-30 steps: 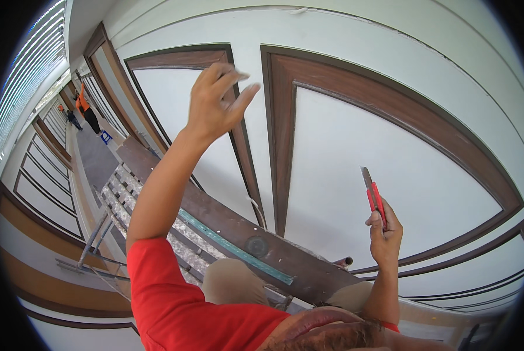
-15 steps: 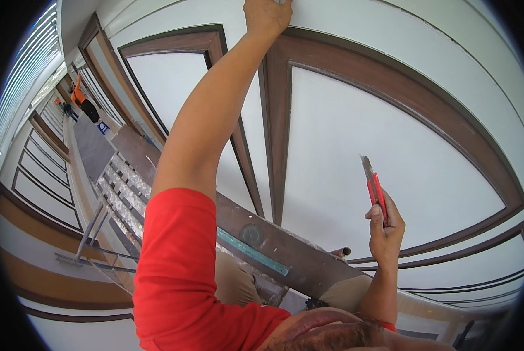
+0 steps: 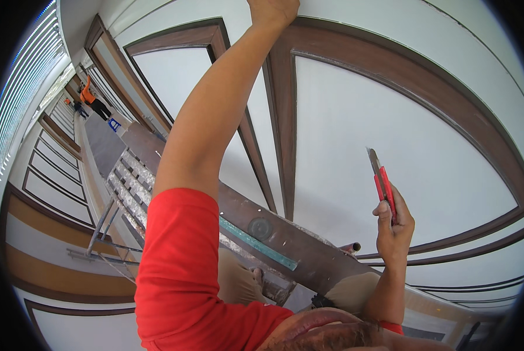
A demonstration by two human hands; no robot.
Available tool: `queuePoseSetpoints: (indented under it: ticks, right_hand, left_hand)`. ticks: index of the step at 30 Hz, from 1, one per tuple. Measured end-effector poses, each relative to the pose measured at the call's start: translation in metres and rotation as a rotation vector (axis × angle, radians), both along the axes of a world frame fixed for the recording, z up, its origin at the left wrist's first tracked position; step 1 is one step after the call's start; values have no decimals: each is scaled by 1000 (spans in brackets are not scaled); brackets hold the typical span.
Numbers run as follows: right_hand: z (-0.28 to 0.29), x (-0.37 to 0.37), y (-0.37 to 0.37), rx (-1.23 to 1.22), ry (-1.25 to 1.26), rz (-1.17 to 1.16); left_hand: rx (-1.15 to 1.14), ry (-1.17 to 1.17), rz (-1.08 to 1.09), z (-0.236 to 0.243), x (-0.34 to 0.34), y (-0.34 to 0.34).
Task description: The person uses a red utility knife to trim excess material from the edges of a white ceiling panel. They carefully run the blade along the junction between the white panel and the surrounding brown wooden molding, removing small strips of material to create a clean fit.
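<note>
In my right hand is a red utility knife, gripped by the handle with its blade out and pointing up. It is held in front of a white wall panel with a brown wooden frame. My left arm is raised and stretched far up along the wall. My left hand is at the top edge of the picture, by the pale wall above the frame; its fingers are cut off from view.
Below me is a brown plank with a green strip and a round disc on it. To the left stands a paint-spattered slatted metal scaffold. Farther along the corridor, a person in orange stands by a blue stool.
The view has shifted slightly, so the wall sits a little higher and farther right. My left hand is farther out of the top edge. The knife stays in my right hand.
</note>
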State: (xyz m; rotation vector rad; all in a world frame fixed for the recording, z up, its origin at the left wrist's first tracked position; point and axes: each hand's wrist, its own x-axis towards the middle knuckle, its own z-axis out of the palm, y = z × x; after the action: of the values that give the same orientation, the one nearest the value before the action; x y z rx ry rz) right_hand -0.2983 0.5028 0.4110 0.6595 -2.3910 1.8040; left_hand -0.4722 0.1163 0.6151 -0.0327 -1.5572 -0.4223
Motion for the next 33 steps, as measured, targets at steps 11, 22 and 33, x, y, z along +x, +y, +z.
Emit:
queuePoseSetpoints:
  ticks: [11,22,33]
  right_hand:
    - [-1,0,8,-7,31,-46]
    - [3,2,18,-11,32,-59]
    - [-8,-13,19,-36,76,-63]
  left_hand:
    - [348,-48,-135,-1,1,30]
    - [261,-299,-46,4,11,12]
    - [20,-237,-22,-10,19,42]
